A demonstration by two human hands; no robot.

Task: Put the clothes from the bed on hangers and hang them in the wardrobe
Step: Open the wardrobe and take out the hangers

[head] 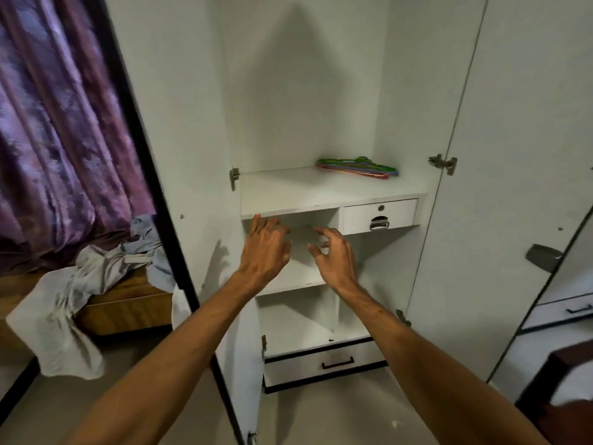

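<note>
Both of my bare forearms reach up from the lower edge of the view toward the open wardrobe [305, 107]. My left hand [263, 248] and right hand [333, 255] hover side by side, apart, in front of the compartment under the upper shelf [288, 191]. Both hold nothing, fingers spread and loosely bent. The left index fingertip sits at that shelf's front edge; I cannot tell whether it touches.

Below the hands lie the middle shelf [288, 277] and, at floor level, the bottom drawer [324, 364] with its dark handle. A small drawer [380, 215] with a keyhole and metal pull hangs under the upper shelf's front right corner, just right of my right hand. The left door [179, 155] and right door [529, 155] stand swung wide, and a tall bay rises above the upper shelf.

The hangers [356, 167] lie in a flat stack at the upper shelf's back right corner: thin plastic, green on top, red and blue beneath.

Left of the left door's black edge, the clothes [96, 274], pale grey and crumpled, are heaped on the corner of the wooden bed [128, 303] and spill over its edge toward the floor. A purple curtain [64, 123] hangs behind.
</note>
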